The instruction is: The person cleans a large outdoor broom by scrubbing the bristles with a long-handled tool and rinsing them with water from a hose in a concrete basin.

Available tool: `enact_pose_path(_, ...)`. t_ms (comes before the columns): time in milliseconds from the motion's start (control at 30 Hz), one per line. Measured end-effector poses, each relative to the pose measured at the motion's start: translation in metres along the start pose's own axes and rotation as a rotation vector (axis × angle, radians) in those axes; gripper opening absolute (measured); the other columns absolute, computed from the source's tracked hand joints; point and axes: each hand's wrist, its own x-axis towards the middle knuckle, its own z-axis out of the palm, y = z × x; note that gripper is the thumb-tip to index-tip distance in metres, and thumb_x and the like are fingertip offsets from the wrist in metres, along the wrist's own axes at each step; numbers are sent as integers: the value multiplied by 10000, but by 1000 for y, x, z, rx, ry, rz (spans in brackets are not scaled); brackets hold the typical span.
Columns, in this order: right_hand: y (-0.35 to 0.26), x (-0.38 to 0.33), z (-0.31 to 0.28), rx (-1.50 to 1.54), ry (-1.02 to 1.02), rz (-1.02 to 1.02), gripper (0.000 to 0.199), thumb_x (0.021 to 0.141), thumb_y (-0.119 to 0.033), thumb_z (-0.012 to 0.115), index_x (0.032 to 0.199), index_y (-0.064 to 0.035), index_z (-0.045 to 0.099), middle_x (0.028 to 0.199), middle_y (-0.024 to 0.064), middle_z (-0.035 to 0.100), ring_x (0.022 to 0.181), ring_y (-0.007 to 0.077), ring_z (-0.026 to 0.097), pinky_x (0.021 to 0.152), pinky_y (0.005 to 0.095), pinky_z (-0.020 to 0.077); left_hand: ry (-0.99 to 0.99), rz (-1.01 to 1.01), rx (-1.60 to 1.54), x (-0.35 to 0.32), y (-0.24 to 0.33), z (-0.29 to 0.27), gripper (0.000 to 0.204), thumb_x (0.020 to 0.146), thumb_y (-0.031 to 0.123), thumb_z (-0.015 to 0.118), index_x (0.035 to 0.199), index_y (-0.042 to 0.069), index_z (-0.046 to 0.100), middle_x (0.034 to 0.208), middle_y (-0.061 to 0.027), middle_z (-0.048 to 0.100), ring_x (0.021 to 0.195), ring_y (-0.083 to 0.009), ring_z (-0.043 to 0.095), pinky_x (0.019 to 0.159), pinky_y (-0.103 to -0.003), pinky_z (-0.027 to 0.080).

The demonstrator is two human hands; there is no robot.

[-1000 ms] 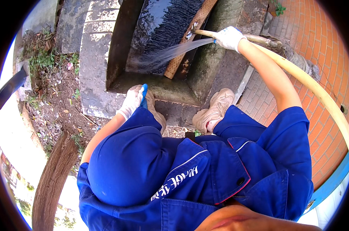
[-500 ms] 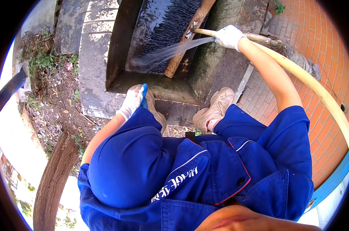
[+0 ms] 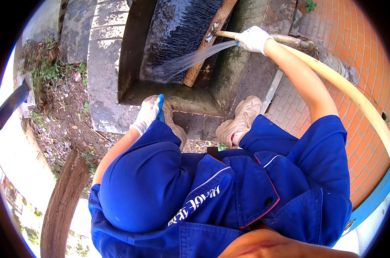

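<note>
Head view, looking down over a blue cap (image 3: pixel 147 189) and blue work shirt (image 3: pixel 264 189): the right hand (image 3: pixel 253 39), in a white glove, is clenched around the end of a pale yellow hose (image 3: pixel 354 96), and a jet of water (image 3: pixel 190 62) shoots from it onto a black bristle mat (image 3: pixel 177 34) lying in a stone drain pit (image 3: pixel 130 56). A wooden plank (image 3: pixel 208 43) leans in the pit beside the mat. The left hand (image 3: pixel 147 115), also gloved, rests near the pit's front edge with its fingers closed on a slim blue tool (its kind is hard to tell). Two beige shoes (image 3: pixel 242 124) stand at the wet rim. My judgement: the soaked stone could make a foot slip, and a loosened grip could let the hose whip aside and spray the brick paving (image 3: pixel 354 38).
</note>
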Motion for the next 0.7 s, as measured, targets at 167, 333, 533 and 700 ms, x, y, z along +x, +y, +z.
enact_pose_path(167, -4, 1, -9, -62, -136, 14, 565, 919, -179, 496, 1442, -319, 338, 845, 138, 691, 741, 299, 675, 664, 412, 536, 8, -16, -40, -1, -2, 2, 394, 974, 330, 439, 935, -28, 601, 890, -262, 613, 884, -453, 559, 782, -456, 445)
enact_pose_path(333, 1, 1, 0, -72, -87, -16, 577, 904, -164, 500, 1444, -296, 344, 815, 129, 689, 718, 295, 673, 661, 407, 536, -50, -106, -68, 0, -8, 3, 389, 973, 327, 444, 931, -24, 606, 893, -259, 614, 887, -452, 558, 780, -457, 445)
enact_pose_path(533, -4, 2, -5, -80, -109, -10, 316, 862, -160, 525, 1176, -197, 530, 770, 126, 680, 687, 304, 672, 620, 419, 535, 1, -51, -72, -2, -5, 2, 400, 976, 335, 437, 925, -25, 603, 897, -259, 612, 891, -451, 557, 777, -454, 446)
enact_pose_path(700, 11, 9, 23, -107, -109, -42, 110, 814, -152, 546, 812, -89, 636, 705, 144, 664, 644, 325, 669, 580, 442, 530, -3, -6, -45, 1, 1, 0, 425, 971, 366, 446, 914, -28, 595, 880, -260, 605, 876, -453, 552, 771, -446, 443)
